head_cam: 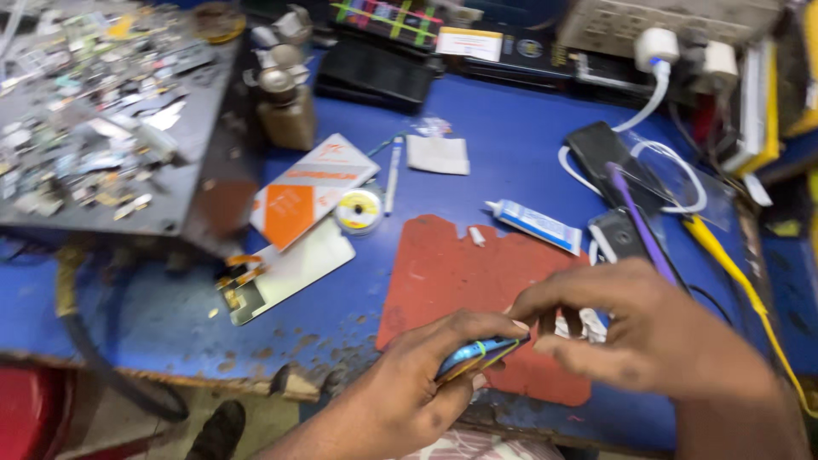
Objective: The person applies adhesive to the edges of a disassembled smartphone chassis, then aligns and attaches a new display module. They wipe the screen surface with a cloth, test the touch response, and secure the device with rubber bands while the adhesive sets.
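Two hands: we work low and near, over the near edge of the red mat (443, 273) on the blue surface (511, 128).
Left hand (409, 388): our fingers are clamped on a slim blue phone (477, 353), held edge-on and tilted, with thin yellowish bands across it.
Right hand (639, 328): fingers drawn together at the phone's far end, pinching there; what sits between the tips is too blurred for us to tell.
Phone's place: in the air, just above the mat's near right part, not resting on it.
Grip advice: we judge a steady left hold matters most, thumb and fingers on the edges, not the faces.
Right-hand advice: small, light pulls at the end, we think.
Nearby: glue tube (535, 226) beyond the mat; solder-wick spool (359, 209) to the left; purple tool (637, 217) and yellow tool (733, 273) to the right.
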`<state>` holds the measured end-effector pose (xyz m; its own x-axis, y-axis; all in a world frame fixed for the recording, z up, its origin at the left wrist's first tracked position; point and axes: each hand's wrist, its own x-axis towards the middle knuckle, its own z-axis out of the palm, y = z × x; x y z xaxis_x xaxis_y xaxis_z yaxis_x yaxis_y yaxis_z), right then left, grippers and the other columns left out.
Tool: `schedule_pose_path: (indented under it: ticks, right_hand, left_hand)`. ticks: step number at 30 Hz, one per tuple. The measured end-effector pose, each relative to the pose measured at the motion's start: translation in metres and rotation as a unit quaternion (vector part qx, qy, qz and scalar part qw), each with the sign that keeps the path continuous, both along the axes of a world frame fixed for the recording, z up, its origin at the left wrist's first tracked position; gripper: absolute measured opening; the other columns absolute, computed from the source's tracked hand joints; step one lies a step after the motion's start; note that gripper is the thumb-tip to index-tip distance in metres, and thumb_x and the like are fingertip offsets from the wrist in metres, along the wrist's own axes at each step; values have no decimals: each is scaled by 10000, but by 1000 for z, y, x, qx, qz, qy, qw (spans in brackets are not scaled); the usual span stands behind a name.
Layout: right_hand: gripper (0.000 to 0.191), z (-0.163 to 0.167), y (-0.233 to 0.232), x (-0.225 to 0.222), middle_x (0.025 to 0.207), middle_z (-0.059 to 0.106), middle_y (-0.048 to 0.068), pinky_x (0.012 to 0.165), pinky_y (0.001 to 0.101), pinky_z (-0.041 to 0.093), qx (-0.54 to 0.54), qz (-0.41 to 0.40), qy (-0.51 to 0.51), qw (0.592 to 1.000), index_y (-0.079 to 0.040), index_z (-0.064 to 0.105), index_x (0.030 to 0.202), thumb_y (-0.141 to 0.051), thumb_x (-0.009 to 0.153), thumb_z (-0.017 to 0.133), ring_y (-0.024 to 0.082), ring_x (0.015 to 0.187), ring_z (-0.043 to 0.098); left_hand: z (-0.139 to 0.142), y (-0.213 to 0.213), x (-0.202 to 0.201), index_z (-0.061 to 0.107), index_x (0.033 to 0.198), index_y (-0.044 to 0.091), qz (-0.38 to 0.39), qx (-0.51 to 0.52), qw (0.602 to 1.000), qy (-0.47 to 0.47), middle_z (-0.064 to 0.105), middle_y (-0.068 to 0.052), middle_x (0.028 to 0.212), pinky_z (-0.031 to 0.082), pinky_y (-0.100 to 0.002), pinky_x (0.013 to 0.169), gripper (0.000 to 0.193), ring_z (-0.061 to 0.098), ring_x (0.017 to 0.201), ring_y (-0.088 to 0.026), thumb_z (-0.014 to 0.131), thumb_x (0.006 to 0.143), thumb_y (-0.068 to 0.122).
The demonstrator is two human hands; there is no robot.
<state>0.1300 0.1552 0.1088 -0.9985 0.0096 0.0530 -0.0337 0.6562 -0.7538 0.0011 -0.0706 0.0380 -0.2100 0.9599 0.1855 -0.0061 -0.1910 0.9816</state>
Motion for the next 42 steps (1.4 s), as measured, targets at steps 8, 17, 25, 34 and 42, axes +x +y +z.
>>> schedule_pose_path:
  ticks: [8, 17, 25, 34, 42]
  right_hand:
    - [149, -62, -40, -150, 913, 735, 86, 737, 362, 562, 121, 13, 96, 988, -82, 764, 1007, -98, 865, 722, 250, 815, 699]
    - [248, -90, -65, -205, 963, 656, 102, 811, 421, 533, 265, 30, 97, 959, -130, 811, 1036, -91, 825, 685, 314, 973, 628]
    - [192, -95, -74, -205, 916, 649, 142, 799, 455, 525, 306, -66, 87, 946, -71, 803, 929, -230, 827, 768, 344, 934, 618]
    - [87, -114, -74, -218, 917, 648, 147, 810, 462, 525, 386, -66, 137, 910, -37, 751, 826, -107, 828, 700, 339, 949, 616]
    - [242, -107, -68, -229, 965, 666, 188, 813, 490, 521, 358, -76, 48, 929, -6, 757, 840, -248, 819, 760, 381, 985, 605]
  left_hand:
    - [-32, -33, 0, 466, 1466, 88, 63, 12, 966, -252, 642, -95, 1279, 526, -322, 1041, 488, 653, 1197, -134, 536, 1006, -56]
    - [-44, -64, -15, 460, 1454, 94, 110, -13, 957, -270, 724, -122, 1163, 553, -330, 971, 489, 717, 1132, -168, 561, 992, -29]
    - [-50, -61, -19, 485, 1439, 82, 99, 26, 956, -275, 668, -138, 1256, 551, -363, 1020, 476, 697, 1150, -189, 581, 992, -52]
    - [-46, -66, -20, 471, 1438, 92, 121, 6, 951, -284, 703, -109, 1166, 575, -346, 957, 488, 719, 1106, -168, 600, 980, -13]
    - [-40, -67, -20, 475, 1436, 90, 135, -3, 950, -281, 719, -112, 1186, 578, -332, 942, 510, 717, 1086, -154, 618, 957, -12]
